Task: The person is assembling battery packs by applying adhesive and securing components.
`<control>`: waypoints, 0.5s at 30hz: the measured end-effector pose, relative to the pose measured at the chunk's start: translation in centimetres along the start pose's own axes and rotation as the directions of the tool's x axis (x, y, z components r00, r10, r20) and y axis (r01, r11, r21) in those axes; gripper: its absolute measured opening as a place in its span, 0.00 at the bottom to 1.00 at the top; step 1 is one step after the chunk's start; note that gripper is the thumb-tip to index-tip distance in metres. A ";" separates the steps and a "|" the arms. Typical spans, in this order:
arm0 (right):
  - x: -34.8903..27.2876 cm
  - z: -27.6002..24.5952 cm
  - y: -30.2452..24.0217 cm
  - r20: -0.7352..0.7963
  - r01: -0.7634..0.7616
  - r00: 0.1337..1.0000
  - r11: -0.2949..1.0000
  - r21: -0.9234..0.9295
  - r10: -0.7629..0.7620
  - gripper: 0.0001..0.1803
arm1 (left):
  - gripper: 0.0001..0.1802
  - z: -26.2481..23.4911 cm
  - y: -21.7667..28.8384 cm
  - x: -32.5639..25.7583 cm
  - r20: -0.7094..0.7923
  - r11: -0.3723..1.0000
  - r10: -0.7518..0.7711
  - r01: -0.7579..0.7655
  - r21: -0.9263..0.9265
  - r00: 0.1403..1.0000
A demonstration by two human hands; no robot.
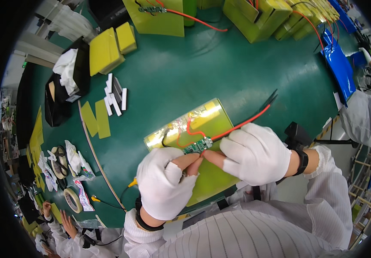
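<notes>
A battery pack [213, 115] wrapped in yellow-green board with clear film lies in front of me on the green table. Over its near part I hold a small green circuit board [197, 146] with red and black wires. My left hand [166, 180], in a white glove with bare fingertips, pinches the board's near edge. My right hand [254, 154], gloved alike, has its bare fingertips closed at the board's right end, close to the left fingertips. A thick red wire [247, 121] runs from the board away to the right, beside a black one.
Yellow-green packs [258, 21] with wires stand along the far edge. At left lie white strips [115, 96], yellow-green sheets [103, 118], a black bin [67, 84] and a tape roll [72, 200]. A blue sheet [339, 69] sits far right. Another person's hand [69, 224] rests at lower left.
</notes>
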State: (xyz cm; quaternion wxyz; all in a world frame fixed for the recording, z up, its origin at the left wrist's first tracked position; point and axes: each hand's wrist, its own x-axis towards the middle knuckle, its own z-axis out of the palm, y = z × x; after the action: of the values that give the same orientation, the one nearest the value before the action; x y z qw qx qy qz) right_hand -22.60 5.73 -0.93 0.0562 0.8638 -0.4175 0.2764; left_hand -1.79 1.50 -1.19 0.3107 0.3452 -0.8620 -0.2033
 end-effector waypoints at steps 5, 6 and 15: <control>-0.8 -0.2 0.2 0.053 0.035 0.998 0.999 -0.003 -0.035 0.15 | 0.18 -0.1 0.3 0.2 0.004 0.989 -0.094 0.094 -0.116 0.996; -0.7 -0.4 0.2 0.048 0.042 0.998 0.999 -0.007 -0.042 0.15 | 0.18 -0.3 0.2 0.2 -0.004 0.990 -0.090 0.089 -0.111 0.996; -0.1 -0.9 0.2 0.144 0.043 0.989 0.998 -0.035 -0.037 0.16 | 0.17 -1.5 -0.5 0.1 0.125 0.972 -0.111 0.134 -0.191 0.986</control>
State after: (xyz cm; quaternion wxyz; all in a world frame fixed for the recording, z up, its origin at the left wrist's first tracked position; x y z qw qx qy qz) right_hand -23.20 6.00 -0.25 0.0479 0.8884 -0.4083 0.2043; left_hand -0.60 0.86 -0.40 0.2810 0.3528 -0.8306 -0.3265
